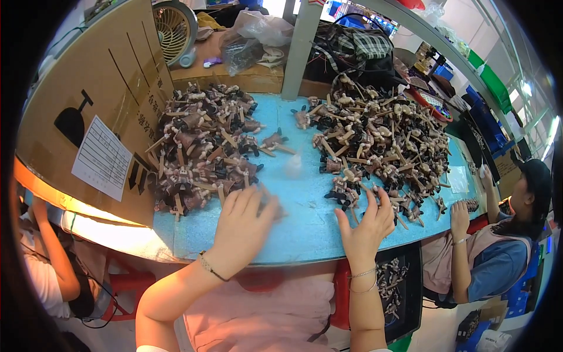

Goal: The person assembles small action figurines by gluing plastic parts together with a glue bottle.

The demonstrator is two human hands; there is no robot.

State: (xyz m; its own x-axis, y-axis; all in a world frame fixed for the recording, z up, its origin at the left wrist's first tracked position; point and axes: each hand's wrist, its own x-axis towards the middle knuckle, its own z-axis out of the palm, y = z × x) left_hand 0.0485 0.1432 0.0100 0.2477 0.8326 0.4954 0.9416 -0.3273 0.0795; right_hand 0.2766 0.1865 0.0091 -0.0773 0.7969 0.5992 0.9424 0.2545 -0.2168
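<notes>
Pink apron at lower centre; above it, left hand blurred, grip unclear; right hand spread wide at right-of-centre figurine pile, whose tangling could snap pieces if tugged

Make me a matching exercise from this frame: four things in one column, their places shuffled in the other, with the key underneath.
Things
1. left hand
2. fan
3. right hand
4. black tray

Places
A. at the near edge of the right pile of figurines
B. lower than the blue tabletop, with small pieces in it
C. at the near edge of the left pile of figurines
D. toward the back, by the upper end of the cardboard box

Pairs: 1-C; 2-D; 3-A; 4-B
</notes>
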